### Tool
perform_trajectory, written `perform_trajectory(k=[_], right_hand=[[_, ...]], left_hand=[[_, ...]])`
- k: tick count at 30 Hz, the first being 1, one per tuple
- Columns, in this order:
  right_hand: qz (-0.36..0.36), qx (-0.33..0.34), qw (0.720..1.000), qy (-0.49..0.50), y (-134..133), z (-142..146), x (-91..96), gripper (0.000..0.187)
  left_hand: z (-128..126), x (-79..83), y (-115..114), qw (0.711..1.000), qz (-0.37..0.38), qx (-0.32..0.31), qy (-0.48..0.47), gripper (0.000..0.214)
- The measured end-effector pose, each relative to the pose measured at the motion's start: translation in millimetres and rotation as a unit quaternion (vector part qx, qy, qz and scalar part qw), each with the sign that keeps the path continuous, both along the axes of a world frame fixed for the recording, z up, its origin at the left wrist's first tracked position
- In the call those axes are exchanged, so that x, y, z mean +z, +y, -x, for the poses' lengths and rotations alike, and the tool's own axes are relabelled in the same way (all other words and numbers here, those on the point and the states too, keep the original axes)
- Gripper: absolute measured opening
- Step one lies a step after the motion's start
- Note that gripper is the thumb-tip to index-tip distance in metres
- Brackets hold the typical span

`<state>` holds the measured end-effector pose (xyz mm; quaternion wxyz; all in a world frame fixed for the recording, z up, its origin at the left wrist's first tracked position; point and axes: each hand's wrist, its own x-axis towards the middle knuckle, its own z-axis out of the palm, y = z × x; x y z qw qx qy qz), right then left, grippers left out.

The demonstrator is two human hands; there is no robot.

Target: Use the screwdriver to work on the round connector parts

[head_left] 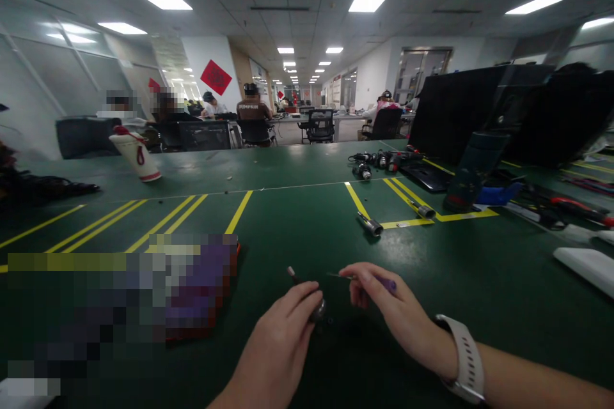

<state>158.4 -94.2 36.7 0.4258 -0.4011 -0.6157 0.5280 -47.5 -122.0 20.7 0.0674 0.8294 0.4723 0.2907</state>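
Observation:
My left hand [283,339] is closed in a pinch on a small dark part [318,313] with a thin stem [291,272] sticking up from it, just above the green table [307,223]. My right hand [391,307], with a white watch [463,358] on its wrist, is closed on a thin purple-handled tool [391,283] whose metal tip [336,275] points left toward the part. The two hands are a few centimetres apart near the table's front edge.
Two small metal cylinders [370,224] [425,209] lie by yellow floor-style tape lines. Dark monitors [460,108], cables and tools [384,160] crowd the right. A white cup [137,153] stands at the far left. A blurred patch covers the near left. Other people sit at desks behind.

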Motion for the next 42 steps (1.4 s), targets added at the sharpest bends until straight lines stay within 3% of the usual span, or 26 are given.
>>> perform_trajectory(k=[3, 6, 9, 12, 27, 31, 36, 39, 42], right_hand=[[0.007, -0.004, 1.000, 0.011, -1, -3, 3.0, 0.045], [0.044, 0.027, 0.999, 0.004, -1, -3, 1.5, 0.037], [0.045, 0.040, 0.998, -0.030, -1, -3, -1.7, 0.029], [0.028, 0.044, 0.997, -0.058, 0, -3, -2.5, 0.026], [-0.031, 0.048, 0.984, -0.169, -6, 1, 14.6, 0.025], [0.072, 0.022, 0.992, -0.105, 2, 1, 4.5, 0.024], [0.148, -0.016, 0.984, 0.096, 6, 7, -9.8, 0.028], [0.125, -0.012, 0.977, 0.173, 0, 5, -6.4, 0.029], [0.018, 0.043, 0.992, 0.115, -11, -1, 1.3, 0.028]], left_hand=[[0, 7.0, 7, 0.969, 0.122, 0.082, -0.200, 0.039], [-2, 17.6, 10, 0.889, 0.252, 0.124, -0.362, 0.040], [-5, 27.4, 9, 0.828, 0.301, 0.140, -0.452, 0.041], [-8, 32.3, 6, 0.803, 0.311, 0.144, -0.487, 0.040], [-12, 31.6, 1, 0.783, 0.349, 0.139, -0.496, 0.037], [-13, 31.5, 0, 0.774, 0.365, 0.152, -0.495, 0.038], [-14, 29.2, 1, 0.771, 0.365, 0.165, -0.495, 0.038], [-13, 28.1, 0, 0.778, 0.356, 0.163, -0.491, 0.037], [-15, 28.1, -1, 0.791, 0.334, 0.161, -0.487, 0.035]])
